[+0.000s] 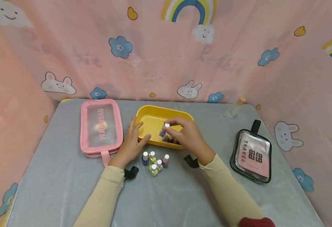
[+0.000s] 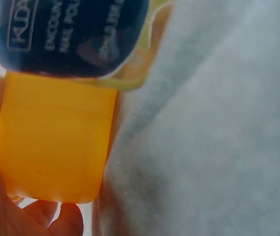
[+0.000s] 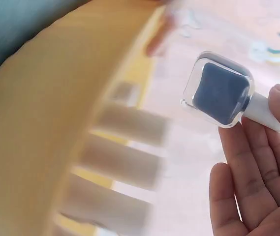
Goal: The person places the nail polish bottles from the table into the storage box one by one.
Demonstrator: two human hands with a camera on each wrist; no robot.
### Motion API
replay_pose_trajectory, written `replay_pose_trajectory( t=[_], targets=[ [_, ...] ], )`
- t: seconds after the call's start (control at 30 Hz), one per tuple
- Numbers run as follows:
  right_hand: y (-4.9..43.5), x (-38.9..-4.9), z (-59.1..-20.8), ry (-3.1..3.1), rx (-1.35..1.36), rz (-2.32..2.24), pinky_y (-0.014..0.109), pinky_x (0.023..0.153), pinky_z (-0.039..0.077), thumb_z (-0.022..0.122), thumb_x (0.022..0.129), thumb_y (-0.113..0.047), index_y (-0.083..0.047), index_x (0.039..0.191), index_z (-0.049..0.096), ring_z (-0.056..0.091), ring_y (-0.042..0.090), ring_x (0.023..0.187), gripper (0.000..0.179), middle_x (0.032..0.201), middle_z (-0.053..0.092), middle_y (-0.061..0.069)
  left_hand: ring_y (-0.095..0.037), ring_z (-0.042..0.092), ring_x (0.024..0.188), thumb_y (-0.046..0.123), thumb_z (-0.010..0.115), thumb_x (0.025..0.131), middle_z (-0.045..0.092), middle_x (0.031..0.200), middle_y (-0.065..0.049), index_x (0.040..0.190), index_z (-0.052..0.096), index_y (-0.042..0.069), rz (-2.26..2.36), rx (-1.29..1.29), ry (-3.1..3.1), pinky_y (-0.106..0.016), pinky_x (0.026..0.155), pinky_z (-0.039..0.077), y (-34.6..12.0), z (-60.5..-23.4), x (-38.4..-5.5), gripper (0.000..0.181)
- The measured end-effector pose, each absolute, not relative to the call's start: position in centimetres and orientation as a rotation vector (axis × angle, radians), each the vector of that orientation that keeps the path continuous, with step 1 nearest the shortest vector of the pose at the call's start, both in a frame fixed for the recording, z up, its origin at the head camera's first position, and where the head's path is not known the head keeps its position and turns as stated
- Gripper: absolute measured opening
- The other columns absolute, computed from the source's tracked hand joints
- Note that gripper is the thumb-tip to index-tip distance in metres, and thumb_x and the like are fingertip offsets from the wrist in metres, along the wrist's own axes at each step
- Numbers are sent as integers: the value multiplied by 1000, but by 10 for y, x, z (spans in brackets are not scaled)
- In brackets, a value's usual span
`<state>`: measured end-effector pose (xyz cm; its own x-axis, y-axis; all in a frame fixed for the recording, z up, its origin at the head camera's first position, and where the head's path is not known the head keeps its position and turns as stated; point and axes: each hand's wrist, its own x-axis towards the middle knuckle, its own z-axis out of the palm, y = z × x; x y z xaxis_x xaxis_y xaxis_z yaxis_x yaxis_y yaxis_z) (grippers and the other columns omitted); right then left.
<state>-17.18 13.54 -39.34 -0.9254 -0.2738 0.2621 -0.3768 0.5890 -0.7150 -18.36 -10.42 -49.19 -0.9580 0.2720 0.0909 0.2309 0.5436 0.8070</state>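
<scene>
A yellow tray (image 1: 149, 121) lies toward the back middle of the table. My left hand (image 1: 130, 145) holds its left end, thumb at the front rim and fingers spread along the far side. Over the tray's right part, my right hand (image 1: 190, 137) pinches a small nail polish bottle (image 3: 221, 93) by its white cap; the glass is square with blue-grey polish. Several other bottles stand inside the tray beneath that hand, partly hidden by it. In front of the tray is a cluster with a dark blue nail polish (image 1: 145, 159) and a yellow-green nail polish (image 1: 153, 171).
Left of the tray lies a pink see-through wash bag (image 1: 92, 138) with its strap toward my left wrist. A black-edged travel pouch (image 1: 255, 157) lies at the right. Behind it stands a clear bottle (image 1: 234, 110) with a tan cap. A pink patterned curtain (image 1: 154, 63) hangs behind the table.
</scene>
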Motion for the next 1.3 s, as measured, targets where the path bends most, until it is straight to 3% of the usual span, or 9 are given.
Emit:
replay_pose_trajectory(
  t=[0.07, 0.37, 0.67, 0.8, 1.1, 1.2, 1.3],
  targets=[
    [133, -183, -399, -2752, 535, 1232, 32, 72, 61, 85, 94, -21, -6, 112, 80, 69, 23, 89, 24, 108, 77, 4, -40, 21, 157, 48, 58, 109, -7, 177, -11, 163, 32, 1, 1398, 438, 2723, -59, 122, 28, -104, -493, -183, 77],
    [127, -204, -420, -2943, 556, 1144, 44, 95, 58, 84, 95, -25, -9, 113, 80, 73, 24, 106, 25, 105, 78, 1, -37, 21, 158, 50, 57, 109, -8, 177, -4, 164, 31, 4, 1390, 397, 2719, -59, 122, 28, -104, -493, -183, 76],
    [125, -208, -425, -3033, 579, 1030, 44, 100, 56, 83, 95, -27, -11, 113, 80, 72, 23, 106, 23, 104, 77, -1, -37, 21, 158, 53, 55, 109, -8, 177, -4, 164, 31, 3, 1387, 418, 2724, -58, 122, 29, -105, -493, -184, 78],
    [122, -209, -426, -3104, 592, 908, 41, 99, 56, 83, 96, -29, -13, 111, 81, 70, 20, 99, 22, 100, 77, -4, -36, 21, 158, 54, 54, 108, -8, 177, -5, 164, 30, 4, 1390, 419, 2720, -58, 122, 29, -106, -492, -184, 78],
    [120, -211, -428, -3128, 658, 687, 32, 81, 55, 82, 96, -32, -13, 106, 82, 61, 15, 80, 21, 87, 71, -6, -36, 21, 157, 51, 56, 109, -8, 177, -5, 164, 31, 4, 1391, 421, 2716, -56, 123, 27, -106, -491, -183, 77],
    [119, -211, -428, -3129, 659, 672, 33, 83, 56, 82, 95, -32, -12, 108, 82, 64, 16, 82, 23, 90, 73, -5, -36, 20, 158, 51, 56, 109, -8, 177, -4, 164, 30, 4, 1388, 420, 2714, -56, 123, 26, -105, -491, -183, 77],
    [120, -210, -426, -3141, 639, 656, 36, 92, 57, 82, 95, -38, -11, 116, 80, 69, 19, 95, 35, 104, 77, -1, -37, 19, 158, 50, 56, 109, -8, 177, -6, 164, 30, 3, 1387, 425, 2714, -57, 123, 26, -105, -490, -183, 77]
  ],
)
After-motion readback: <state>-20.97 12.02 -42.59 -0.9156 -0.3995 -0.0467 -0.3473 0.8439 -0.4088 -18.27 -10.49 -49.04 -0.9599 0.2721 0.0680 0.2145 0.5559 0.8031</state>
